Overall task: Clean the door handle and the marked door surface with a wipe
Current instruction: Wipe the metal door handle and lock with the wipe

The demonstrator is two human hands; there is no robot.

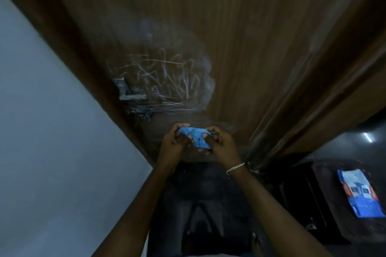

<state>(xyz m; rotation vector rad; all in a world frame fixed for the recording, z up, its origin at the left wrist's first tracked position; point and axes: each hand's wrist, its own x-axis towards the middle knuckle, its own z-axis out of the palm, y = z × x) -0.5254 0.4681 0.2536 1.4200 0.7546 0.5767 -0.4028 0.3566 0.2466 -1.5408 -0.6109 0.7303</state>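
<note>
Two bare forearms reach forward from the bottom of the view, the right one wearing a silver chain bracelet (235,167) at the wrist. Both hands meet low in front of a brown wooden door (240,37). The left hand (174,141) and the right hand (220,142) each pinch an edge of a crumpled blue wipe (195,134), fingers curled in, apparently pulling it open or bunching it. The wipe sits below the marked area and is not touching the door.

Above the hands, pale scribble marks (167,77) cover a hazy patch of the wood. Just left of them, near the door's edge, is a metal door handle (127,92). A grey wall (41,121) fills the left side. Down at the right, a blue and white packet (359,193) lies on a dark surface.

Likely risks: a tightly bunched wipe would touch little of the scribble and merely smear it. Tugging both edges apart could tear it. Dim light and blur may hide faint lines that get missed, especially close beside the handle.
</note>
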